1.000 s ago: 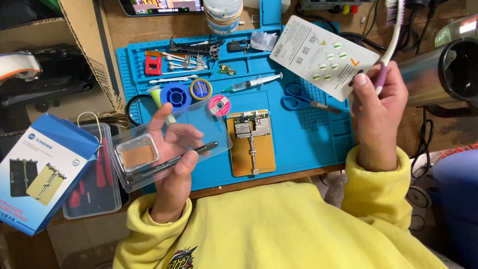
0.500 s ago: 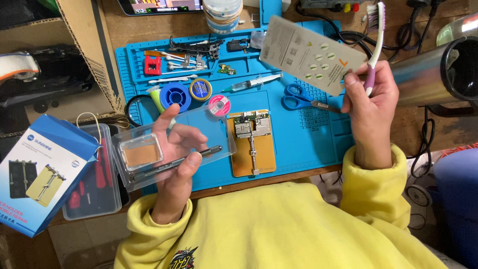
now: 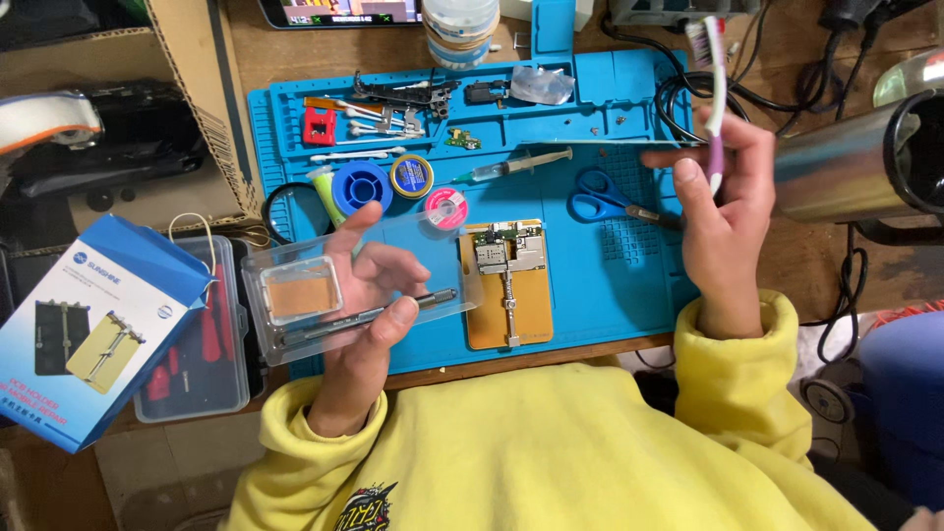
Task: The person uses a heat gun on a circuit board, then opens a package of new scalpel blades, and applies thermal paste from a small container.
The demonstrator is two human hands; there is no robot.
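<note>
Surface: wooden bench w/ a blue silicone repair mat (image 3: 629, 285) across the centre; your yellow sleeves fill the bottom of frame.
Room: cluttered workshop corner. Cardboard box wall (image 3: 192, 98) upper left, black cables upper right, shiny metal cylinder (image 3: 846, 147) at the right edge, phone screen (image 3: 339, 10) at the top edge.
Left hand: your left hand (image 3: 369, 305), centre-left, is grasping a clear plastic tray (image 3: 344, 285), fingers under it and thumb clamped on top. It's lifted over the mat's lower-left corner; inside are 1 tan pad and 1 thin metal rod.
Right hand: your right hand (image 3: 723, 211), right of centre, is pinching a toothbrush (image 3: 716, 88), white w/ purple grip, upright, bristles toward the top edge. It also holds a thin card seen edge-on; can't tell more.
Counts, mat: 1 gold PCB holder (image 3: 506, 285) w/ 1 circuit board clamped, centre; 1 pr blue scissors (image 3: 600, 197); 1 syringe (image 3: 511, 167); 3 small spools/reels (blue, gold, pink) left of it; 1 red block upper left; several cotton swabs, exact no. unclear.
Counts, off mat: 1 blue product box (image 3: 84, 324) lower left; 1 clear tool case (image 3: 202, 334) w/ red-handled tools just beside it.
</note>
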